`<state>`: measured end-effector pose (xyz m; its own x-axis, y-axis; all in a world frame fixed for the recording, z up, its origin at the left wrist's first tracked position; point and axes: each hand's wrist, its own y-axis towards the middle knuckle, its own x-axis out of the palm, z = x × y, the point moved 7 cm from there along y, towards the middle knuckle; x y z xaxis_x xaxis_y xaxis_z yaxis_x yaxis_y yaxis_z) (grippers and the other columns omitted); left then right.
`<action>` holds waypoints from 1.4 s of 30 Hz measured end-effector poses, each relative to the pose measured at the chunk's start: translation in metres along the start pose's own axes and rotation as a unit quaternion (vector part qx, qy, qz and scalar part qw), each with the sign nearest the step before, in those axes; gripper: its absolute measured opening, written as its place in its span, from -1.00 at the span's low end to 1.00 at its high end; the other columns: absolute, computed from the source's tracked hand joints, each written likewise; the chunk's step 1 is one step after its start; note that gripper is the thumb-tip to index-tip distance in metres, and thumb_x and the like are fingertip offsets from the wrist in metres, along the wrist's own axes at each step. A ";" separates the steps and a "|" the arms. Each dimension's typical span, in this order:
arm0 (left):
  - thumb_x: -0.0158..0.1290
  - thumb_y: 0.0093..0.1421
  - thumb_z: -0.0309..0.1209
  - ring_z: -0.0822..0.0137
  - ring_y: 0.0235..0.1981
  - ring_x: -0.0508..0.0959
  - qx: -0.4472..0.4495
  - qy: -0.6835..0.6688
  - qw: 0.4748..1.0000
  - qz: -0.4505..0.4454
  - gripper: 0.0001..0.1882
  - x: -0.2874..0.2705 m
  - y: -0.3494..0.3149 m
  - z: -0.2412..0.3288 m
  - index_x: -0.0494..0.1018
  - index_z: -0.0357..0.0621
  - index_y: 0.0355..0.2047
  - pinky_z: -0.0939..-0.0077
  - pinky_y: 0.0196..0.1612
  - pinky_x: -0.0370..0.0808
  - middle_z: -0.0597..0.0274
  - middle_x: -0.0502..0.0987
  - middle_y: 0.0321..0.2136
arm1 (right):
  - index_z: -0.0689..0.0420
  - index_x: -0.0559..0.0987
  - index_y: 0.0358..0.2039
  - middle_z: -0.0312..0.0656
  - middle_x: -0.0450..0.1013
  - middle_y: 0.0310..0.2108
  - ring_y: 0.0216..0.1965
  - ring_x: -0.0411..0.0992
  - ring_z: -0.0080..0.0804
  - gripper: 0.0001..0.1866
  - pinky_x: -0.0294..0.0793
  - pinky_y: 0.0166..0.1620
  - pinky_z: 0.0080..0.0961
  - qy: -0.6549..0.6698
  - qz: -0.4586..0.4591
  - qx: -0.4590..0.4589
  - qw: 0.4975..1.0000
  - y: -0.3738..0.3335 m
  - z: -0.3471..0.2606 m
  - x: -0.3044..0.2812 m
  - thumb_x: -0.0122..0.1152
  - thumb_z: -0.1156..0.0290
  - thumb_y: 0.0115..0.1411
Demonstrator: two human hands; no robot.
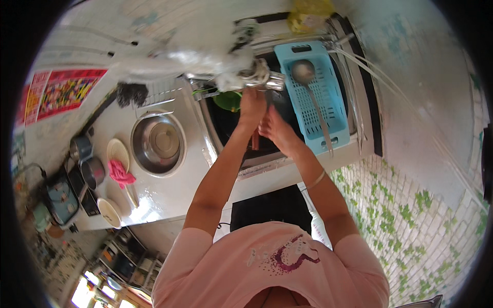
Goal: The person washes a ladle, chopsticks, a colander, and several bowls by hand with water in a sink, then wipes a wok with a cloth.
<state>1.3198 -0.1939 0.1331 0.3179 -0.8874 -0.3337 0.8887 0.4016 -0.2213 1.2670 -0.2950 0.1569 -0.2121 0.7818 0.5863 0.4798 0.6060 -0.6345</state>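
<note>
over dark sink basin (220, 123), left hand (252, 107) and right hand (278, 129) close together by shiny metal tap (277, 82); slim reddish-brown handle (255, 140) between wrists. fingers partly hidden, cannot tell either grip. likely rinsing step; next move calls for sure hold.

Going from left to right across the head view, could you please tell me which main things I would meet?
Red poster → pink cloth → steel bowl → green container → left hand → right hand → blue basket.
</note>
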 end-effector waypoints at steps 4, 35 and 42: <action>-0.20 0.20 -0.43 0.06 -0.17 0.42 0.124 0.009 0.991 -0.059 -0.66 0.031 -0.024 0.028 0.30 -0.28 -0.03 0.32 -0.12 0.29 -0.10 0.41 -0.20 | -0.06 0.37 -0.06 -0.35 0.38 -0.22 -0.27 0.35 -0.50 -0.53 0.35 -0.20 -0.46 0.194 -0.017 -0.101 0.976 0.057 -0.040 -0.027 -0.27 -0.11 0.27; -0.26 0.31 -0.14 0.32 -0.02 0.24 -0.182 -0.209 0.961 0.015 -0.46 0.017 0.010 -0.043 0.02 0.05 0.26 0.50 0.04 0.19 0.22 0.24 0.03 | -0.03 0.31 0.12 -0.33 0.30 0.05 0.04 0.23 -0.51 -0.42 0.18 0.08 -0.55 0.221 0.099 0.055 0.969 0.063 -0.027 -0.023 -0.19 -0.13 0.24; -0.16 0.26 -0.39 0.25 0.02 0.31 -0.133 0.023 0.990 0.034 -0.37 0.016 0.007 -0.014 -0.12 0.12 0.30 0.44 0.05 0.26 0.09 0.23 0.06 | -0.01 0.28 0.09 -0.25 0.29 0.04 0.07 0.21 -0.44 -0.54 0.13 0.10 -0.41 0.240 0.034 0.013 0.970 0.064 -0.012 -0.009 -0.13 0.05 0.26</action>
<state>1.3265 -0.2020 0.1134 0.3540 -0.8470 -0.3966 0.7448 0.5117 -0.4283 1.3095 -0.2650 0.1166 0.2427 0.6658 0.7056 0.4553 0.5640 -0.6889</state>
